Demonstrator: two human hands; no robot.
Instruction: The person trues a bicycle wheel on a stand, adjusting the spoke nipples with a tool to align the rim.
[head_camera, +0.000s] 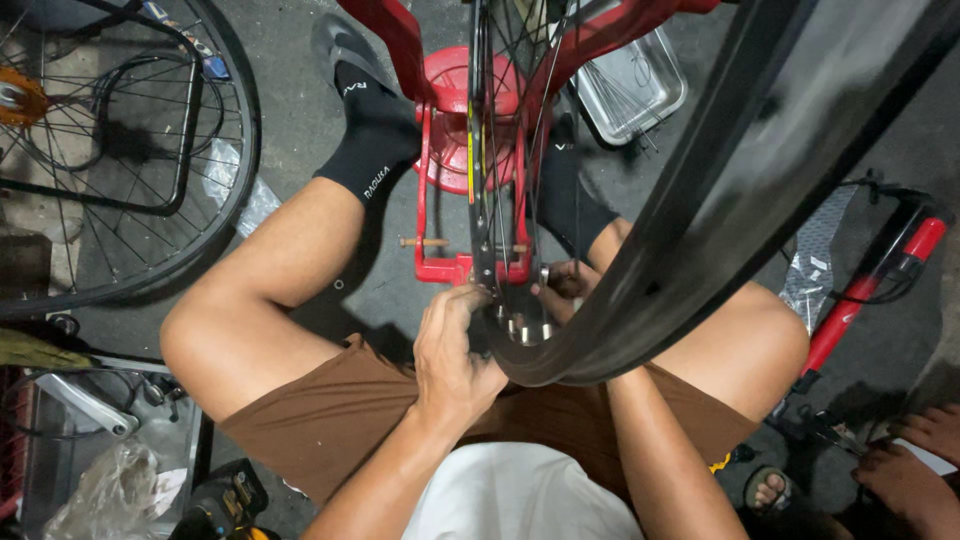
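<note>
A bicycle wheel rim (486, 150) with thin spokes stands upright in a red truing stand (440, 160) between my knees. My left hand (452, 350) curls around the near edge of the rim, fingers pinched at the spoke holes. My right hand (565, 290) is mostly hidden behind the rim and a black tyre (700, 190); its fingertips touch the rim from the other side by a small silver nipple (543, 273). The tyre arcs over my right forearm, close to the camera.
Another spoked wheel (120, 150) lies on the floor at left. A metal tray (635, 85) with spokes sits at the back. A red floor pump (870, 280) lies at right. Another person's hands (915, 460) and foot are at bottom right. Tools and plastic bags clutter the bottom left.
</note>
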